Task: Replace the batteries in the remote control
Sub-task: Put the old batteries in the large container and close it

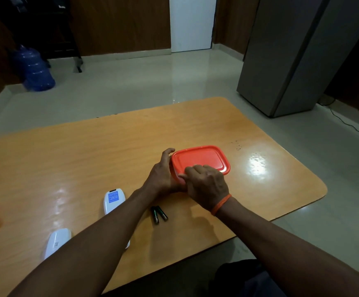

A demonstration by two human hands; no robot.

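Wooden table [67,157] carries the remote control [112,202], lying back-up just near-left of the left hand [163,172], with two loose batteries [159,214] beside the right wrist. Left hand clasps the end of the container [175,173]; right hand [206,185] curls its fingers onto the near rim of the orange lid [200,158]. Recommended: brace the base and peel from one corner; contents are hidden by the opaque lid.

Nothing is legible: the blue label [113,198] on the white remote [112,207] carries white print too blurred to read.
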